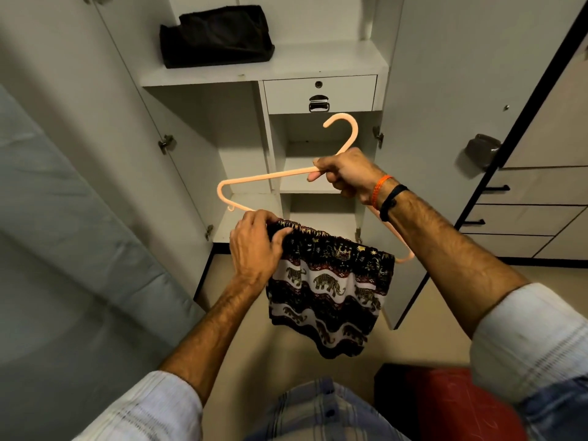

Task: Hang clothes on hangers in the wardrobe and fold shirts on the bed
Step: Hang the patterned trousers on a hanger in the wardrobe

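Fingers of the right hand (pixel 345 175) curl tight round the neck of a peach plastic hanger (pixel 270 176), just below its hook, holding it tilted in front of the open wardrobe (pixel 264 63). Elephant-print shorts (pixel 327 288) hang draped over the hanger's lower bar, and the left hand (pixel 256 246) pinches their waistband at the left end, thumb on one side, curled fingers on the other. On the wardrobe's upper shelf sits a folded black garment (pixel 216 35), with a small drawer (pixel 319 92) just below to its right. Pale bedding (pixel 63 249) lies at the left.
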Action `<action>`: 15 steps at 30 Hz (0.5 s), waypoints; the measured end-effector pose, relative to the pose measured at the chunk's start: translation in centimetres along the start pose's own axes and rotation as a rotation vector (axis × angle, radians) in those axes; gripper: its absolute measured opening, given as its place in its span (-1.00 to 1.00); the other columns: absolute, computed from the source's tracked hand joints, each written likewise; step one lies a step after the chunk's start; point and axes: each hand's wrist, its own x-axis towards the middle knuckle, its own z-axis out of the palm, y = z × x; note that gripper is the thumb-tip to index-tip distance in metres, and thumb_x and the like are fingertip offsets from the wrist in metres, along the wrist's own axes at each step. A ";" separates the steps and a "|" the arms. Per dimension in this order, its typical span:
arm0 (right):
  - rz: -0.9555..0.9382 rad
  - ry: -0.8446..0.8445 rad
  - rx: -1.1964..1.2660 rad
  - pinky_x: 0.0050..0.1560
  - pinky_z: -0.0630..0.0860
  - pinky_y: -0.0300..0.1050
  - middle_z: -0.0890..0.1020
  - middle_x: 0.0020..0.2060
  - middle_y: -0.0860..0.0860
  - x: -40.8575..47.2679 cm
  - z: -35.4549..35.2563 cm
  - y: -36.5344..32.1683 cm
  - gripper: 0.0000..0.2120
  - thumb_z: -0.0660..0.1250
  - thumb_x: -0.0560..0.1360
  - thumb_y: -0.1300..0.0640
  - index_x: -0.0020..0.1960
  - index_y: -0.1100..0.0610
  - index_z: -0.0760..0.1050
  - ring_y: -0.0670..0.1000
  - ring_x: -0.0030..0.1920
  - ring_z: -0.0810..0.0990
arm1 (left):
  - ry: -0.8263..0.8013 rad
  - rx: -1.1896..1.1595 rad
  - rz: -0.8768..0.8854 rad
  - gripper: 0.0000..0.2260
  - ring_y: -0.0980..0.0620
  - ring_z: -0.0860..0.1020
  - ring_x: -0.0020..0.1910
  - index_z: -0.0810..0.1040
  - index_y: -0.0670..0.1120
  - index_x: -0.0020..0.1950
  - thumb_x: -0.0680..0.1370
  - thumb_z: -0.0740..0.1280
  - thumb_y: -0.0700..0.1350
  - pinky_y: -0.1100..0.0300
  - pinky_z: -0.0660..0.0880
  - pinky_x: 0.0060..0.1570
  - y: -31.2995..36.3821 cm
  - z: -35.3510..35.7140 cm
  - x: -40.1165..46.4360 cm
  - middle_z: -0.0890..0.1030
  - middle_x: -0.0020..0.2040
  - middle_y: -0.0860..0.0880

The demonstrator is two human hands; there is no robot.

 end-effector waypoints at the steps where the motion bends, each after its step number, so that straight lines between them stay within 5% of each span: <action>1: -0.001 -0.002 -0.002 -0.58 0.13 -0.28 0.37 -0.55 -0.10 0.0 0.1 -0.1 -0.72 0.30 0.60 0.06 -0.10 0.21 0.69 -0.13 -0.55 0.19 | -0.013 -0.039 -0.078 -0.67 -0.02 0.53 0.01 0.55 -0.10 0.07 0.46 0.48 0.09 0.08 0.45 0.02 0.0 0.0 -0.1 0.59 0.02 -0.05; 7: -0.007 0.000 0.001 -0.57 0.15 -0.29 0.38 -0.54 -0.09 0.0 0.2 -0.5 -0.71 0.30 0.60 0.05 -0.05 0.24 0.69 -0.14 -0.56 0.21 | -0.109 -0.367 -0.448 -0.61 0.03 0.62 -0.09 0.55 -0.14 0.09 0.42 0.54 0.06 0.11 0.60 -0.05 -0.6 0.5 0.5 0.63 -0.07 0.01; 15: -0.016 0.031 -0.013 -0.58 0.17 -0.31 0.40 -0.57 -0.11 -0.4 0.4 -0.5 -0.72 0.30 0.60 0.07 -0.04 0.25 0.68 -0.15 -0.57 0.22 | -0.070 -0.374 -0.428 -0.83 0.08 0.59 -0.21 0.61 -0.07 -0.16 0.49 0.48 0.01 0.16 0.55 -0.14 -0.8 0.7 0.6 0.62 -0.26 0.06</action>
